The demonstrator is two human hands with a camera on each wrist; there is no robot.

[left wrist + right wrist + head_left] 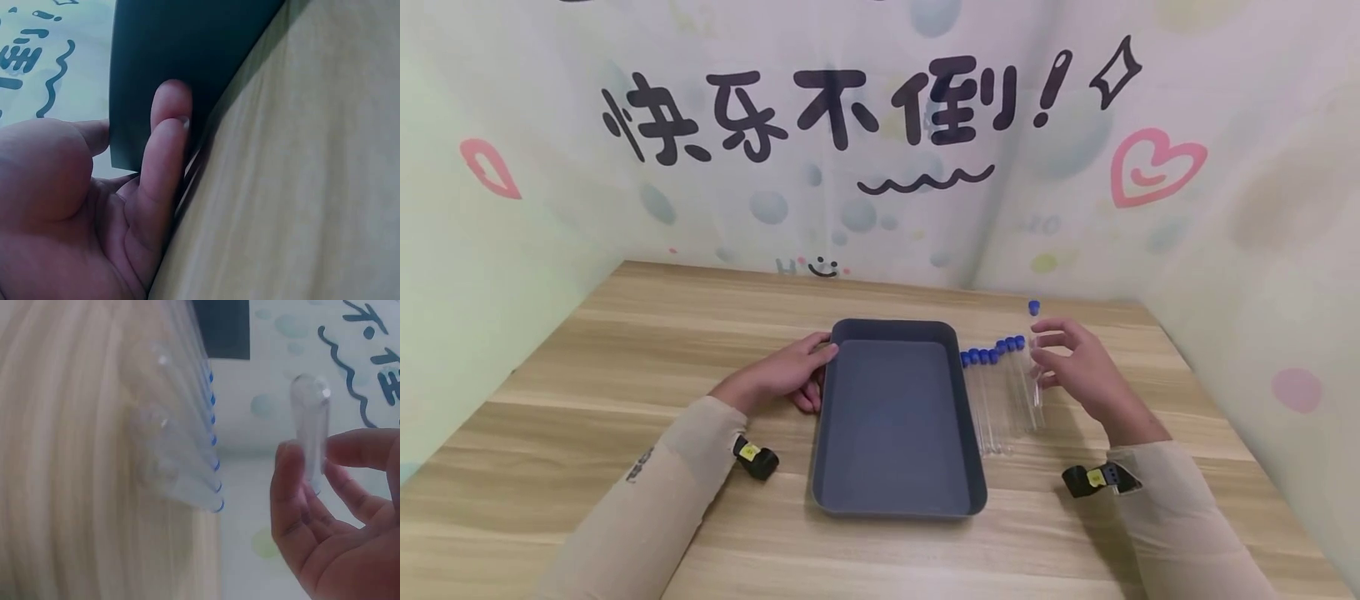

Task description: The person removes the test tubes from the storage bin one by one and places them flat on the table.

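Note:
A dark grey rectangular tray (pixel 895 425) lies on the table with nothing in it. At its far left side my left hand (pixel 782 371) grips the wall, thumb over the rim and fingers against the outside, as the left wrist view shows with the fingers (pixel 164 162). My right hand (pixel 1086 371) pinches a clear test tube (pixel 310 412) between thumb and fingers, raised above the table. Its blue cap (pixel 1034 307) points away from me. Left of that hand, several more capped test tubes (pixel 988 408) lie side by side along the tray's right wall.
The wooden table (pixel 685 333) ends at the back against a printed cloth (pixel 737 217) with black lettering. Pale walls stand at both sides. Each sleeve carries a black wrist camera, the left camera (pixel 758 460) near the tray and the right camera (pixel 1082 481) near the tubes.

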